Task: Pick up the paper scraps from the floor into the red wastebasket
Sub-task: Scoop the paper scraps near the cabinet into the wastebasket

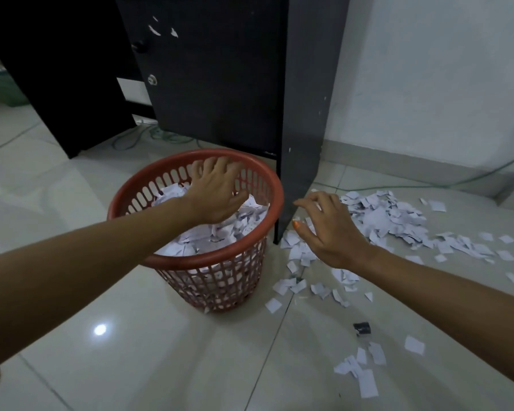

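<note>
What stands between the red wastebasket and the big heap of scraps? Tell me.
In the head view, the dark desk's side panel stands between the red wastebasket and the big heap of scraps, with loose scraps at its foot.

The left hand (215,191) covers part of the paper heaped inside the red wastebasket (208,255), and its fingertips blur against the far rim, so whether they touch the rim cannot be told. The right hand (328,228) hides the paper scraps (389,218) beneath its palm; whether it holds any is unclear. Both forearms run off the frame's edges. A small dark object (362,328) on the floor is too small to identify (perhaps a clip, though that is not readable). The dark cabinet (220,78) is cut off at the top, and a green bin (3,87) at the left edge.
</note>
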